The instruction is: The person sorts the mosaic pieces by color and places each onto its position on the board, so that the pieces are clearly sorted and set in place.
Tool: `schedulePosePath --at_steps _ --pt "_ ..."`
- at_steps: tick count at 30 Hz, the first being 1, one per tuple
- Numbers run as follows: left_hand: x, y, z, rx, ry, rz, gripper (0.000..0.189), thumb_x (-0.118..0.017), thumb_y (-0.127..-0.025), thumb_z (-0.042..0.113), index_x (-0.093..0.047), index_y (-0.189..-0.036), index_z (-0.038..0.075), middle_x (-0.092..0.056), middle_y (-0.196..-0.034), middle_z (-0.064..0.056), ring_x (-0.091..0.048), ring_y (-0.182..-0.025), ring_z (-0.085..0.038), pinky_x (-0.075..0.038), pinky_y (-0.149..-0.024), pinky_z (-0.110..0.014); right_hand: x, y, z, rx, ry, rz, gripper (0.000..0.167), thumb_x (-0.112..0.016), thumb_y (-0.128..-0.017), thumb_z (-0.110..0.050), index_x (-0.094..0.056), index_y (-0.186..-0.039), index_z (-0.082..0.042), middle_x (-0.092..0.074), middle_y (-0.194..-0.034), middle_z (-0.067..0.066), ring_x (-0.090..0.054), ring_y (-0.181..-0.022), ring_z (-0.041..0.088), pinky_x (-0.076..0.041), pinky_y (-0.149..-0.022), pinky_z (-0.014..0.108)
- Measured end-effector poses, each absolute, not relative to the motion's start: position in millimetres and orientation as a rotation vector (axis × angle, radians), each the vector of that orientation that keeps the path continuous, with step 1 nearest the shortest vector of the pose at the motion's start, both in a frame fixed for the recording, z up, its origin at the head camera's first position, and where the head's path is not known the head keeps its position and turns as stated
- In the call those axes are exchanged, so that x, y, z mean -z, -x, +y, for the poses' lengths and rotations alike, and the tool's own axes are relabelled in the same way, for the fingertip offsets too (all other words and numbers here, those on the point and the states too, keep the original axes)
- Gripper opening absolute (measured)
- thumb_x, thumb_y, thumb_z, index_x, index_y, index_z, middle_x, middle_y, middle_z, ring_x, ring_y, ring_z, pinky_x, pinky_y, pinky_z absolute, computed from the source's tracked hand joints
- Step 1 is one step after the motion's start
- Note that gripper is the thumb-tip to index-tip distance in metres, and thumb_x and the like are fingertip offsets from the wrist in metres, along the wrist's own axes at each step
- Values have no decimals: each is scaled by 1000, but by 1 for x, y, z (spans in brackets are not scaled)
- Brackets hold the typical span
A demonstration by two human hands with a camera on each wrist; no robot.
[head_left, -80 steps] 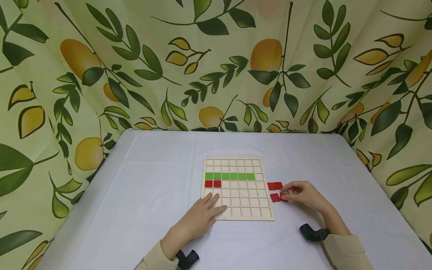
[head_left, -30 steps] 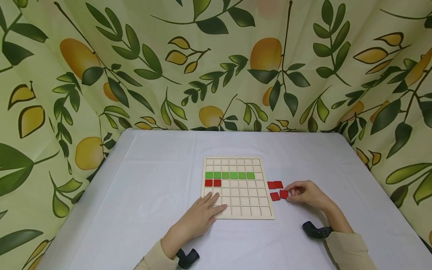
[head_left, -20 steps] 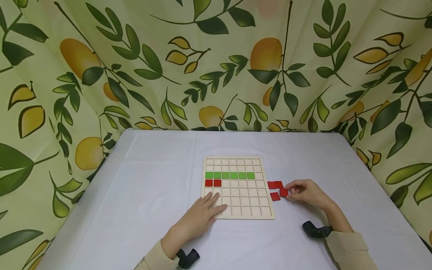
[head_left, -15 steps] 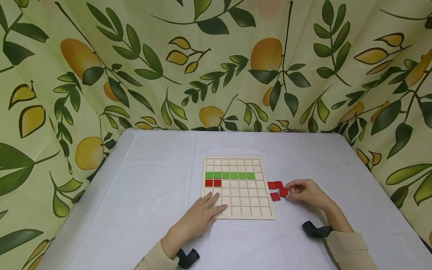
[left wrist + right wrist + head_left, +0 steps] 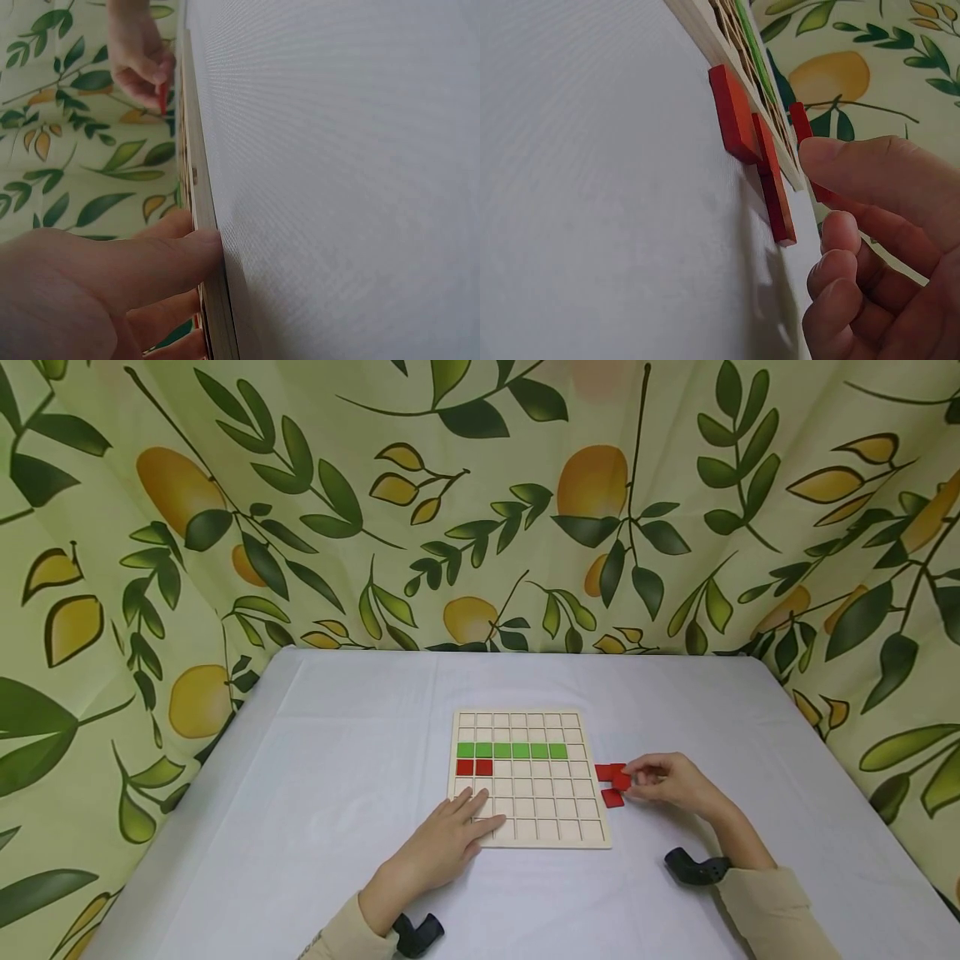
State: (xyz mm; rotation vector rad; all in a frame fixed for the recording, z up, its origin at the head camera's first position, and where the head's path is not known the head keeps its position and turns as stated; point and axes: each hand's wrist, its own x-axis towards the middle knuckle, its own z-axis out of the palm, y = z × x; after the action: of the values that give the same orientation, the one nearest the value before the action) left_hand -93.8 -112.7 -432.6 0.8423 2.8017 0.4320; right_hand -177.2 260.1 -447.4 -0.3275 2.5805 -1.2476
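Note:
My right hand (image 5: 678, 785) pinches a red square tile (image 5: 801, 121) between thumb and fingertips, held up off the table just right of the board. Under and beside it lie loose red tiles (image 5: 612, 799) on the cloth. The left hand (image 5: 441, 842) rests with spread, straight fingers on the lower left of a pale wooden grid board (image 5: 555, 810); in the left wrist view its thumb (image 5: 187, 259) touches the board's edge. Several green tiles (image 5: 512, 750) fill most of one row. Two red tiles (image 5: 474, 767) sit at the left end of the row below.
A white cloth covers the table (image 5: 352, 735). Behind it and at both sides hangs a curtain (image 5: 480, 527) printed with leaves and fruit. Each wrist carries a black device, one (image 5: 697, 867) by the right sleeve and another (image 5: 418, 935) by the left.
My right hand has picked up the red tile nearest it from the cloth and moved it leftward and slightly away, over the other red tiles. The left hand has stayed still.

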Motion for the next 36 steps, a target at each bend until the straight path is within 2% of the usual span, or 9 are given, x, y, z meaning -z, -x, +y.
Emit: schedulePosePath --at_steps 13,23,36 --pt "434 93 -113 -420 -829 2803 44 -56 -96 17 -52 -139 28 -40 -155 -11 -35 -145 -33 -37 -114 -54 443 179 249 1261 405 2582 28 -75 -79 -5 -67 -102 8 -52 -74 0 -47 -67 2 -43 -53 17" --pt "434 94 -112 -389 -836 2817 44 -55 -97 18 -52 -139 28 -40 -155 -10 -36 -145 -33 -37 -114 -53 442 182 241 1268 412 2578 28 -75 -79 -5 -67 -103 6 -52 -77 4 -47 -69 4 -44 -54 17" --pt "433 94 -112 -361 -855 2821 44 -55 -97 18 -52 -139 28 -41 -154 -11 -37 -144 -34 -39 -113 -52 443 183 226 1297 374 2561 31 -77 -78 -9 -68 -103 5 -52 -74 -1 -48 -69 5 -42 -55 17"
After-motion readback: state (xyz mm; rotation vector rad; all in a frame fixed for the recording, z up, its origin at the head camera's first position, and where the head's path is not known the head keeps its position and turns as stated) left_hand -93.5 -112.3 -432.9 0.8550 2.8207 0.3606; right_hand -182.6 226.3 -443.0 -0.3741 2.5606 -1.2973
